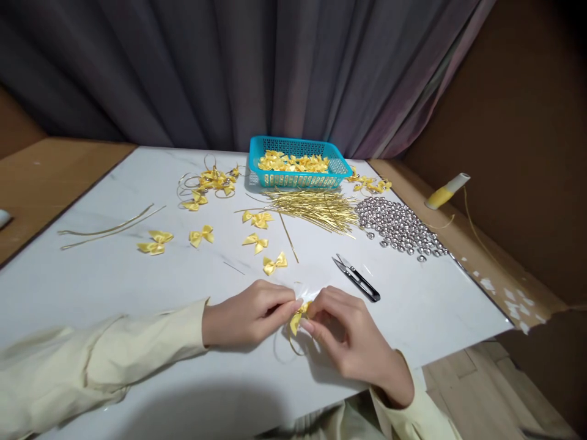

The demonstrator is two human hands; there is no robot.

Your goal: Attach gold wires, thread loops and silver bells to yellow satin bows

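Note:
Between my two hands, just above the front of the white tabletop, is a yellow ribbon bow point(296, 321) with a loop of gold cord point(296, 349) hanging below it. My left hand point(257, 311) pinches the bow's left side with thumb and forefinger. From the other side, my right hand point(342, 327) grips the bow between thumb and fingertips. Part of the bow is hidden by my fingers. Black thread snips point(362, 282) lie to the right, beyond my right hand. A thin needle-like piece point(233, 267) rests beyond my left hand.
A teal basket point(298, 178) of yellow bows stands at the back. Before it lies a pile of gold cords point(316, 211), with silver beads point(398, 226) to the right. Loose bows point(275, 263) and finished-looking looped bows point(215, 180) lie left. A thread spool point(443, 195) stands at right.

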